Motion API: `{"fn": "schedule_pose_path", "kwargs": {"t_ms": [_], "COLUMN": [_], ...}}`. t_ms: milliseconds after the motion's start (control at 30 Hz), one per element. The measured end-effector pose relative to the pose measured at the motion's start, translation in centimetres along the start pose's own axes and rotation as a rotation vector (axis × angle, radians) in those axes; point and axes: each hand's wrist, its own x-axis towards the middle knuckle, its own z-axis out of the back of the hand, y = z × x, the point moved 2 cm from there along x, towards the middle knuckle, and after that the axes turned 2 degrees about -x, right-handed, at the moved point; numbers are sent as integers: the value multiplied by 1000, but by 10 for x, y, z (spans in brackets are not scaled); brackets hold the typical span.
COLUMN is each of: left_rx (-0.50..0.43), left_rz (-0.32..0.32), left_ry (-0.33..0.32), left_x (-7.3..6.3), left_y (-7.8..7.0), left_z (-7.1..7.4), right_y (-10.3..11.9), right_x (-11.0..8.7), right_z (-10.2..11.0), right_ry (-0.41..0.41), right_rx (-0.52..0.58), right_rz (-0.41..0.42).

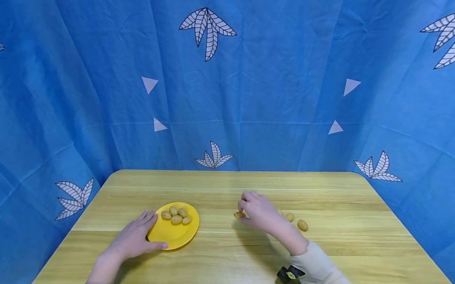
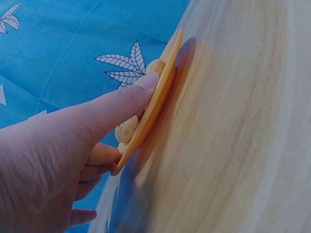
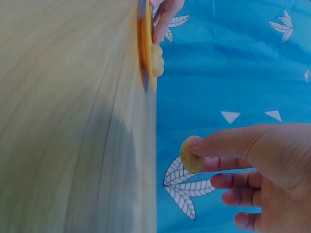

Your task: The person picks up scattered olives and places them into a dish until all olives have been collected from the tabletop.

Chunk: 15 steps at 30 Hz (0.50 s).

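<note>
My right hand (image 1: 260, 211) pinches a walnut (image 3: 190, 154) between thumb and index finger, above the middle of the table. Its other fingers extend loosely in the right wrist view. On the left, a yellow plate (image 1: 172, 237) lies on the table with several walnuts (image 1: 176, 219) grouped toward its far side. My left hand (image 1: 134, 237) rests at the plate's left rim, fingers stretched along the edge and thumb over the near rim. In the left wrist view the thumb (image 2: 124, 107) crosses the plate's edge in front of the walnuts, hiding some.
Right of and behind my right hand lie more walnuts, a darker one (image 1: 302, 225) nearest me and a paler one (image 1: 290, 217) beside it; another is partly covered by the wrist. The wooden table (image 1: 226, 266) ends at a blue patterned cloth (image 1: 270, 79) hanging behind and at both sides.
</note>
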Motion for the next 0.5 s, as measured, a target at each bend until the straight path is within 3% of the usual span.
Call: {"fn": "schedule_pose_path", "kwargs": {"t_ms": [500], "left_rx": [52], "left_rz": [-1], "left_ry": [-21], "left_x": [0], "left_y": [1], "left_z": [0], "right_y": [36], "right_x": [21], "right_z": [4], "right_ry": [-48], "right_rx": [-47], "right_rz": [104]}}
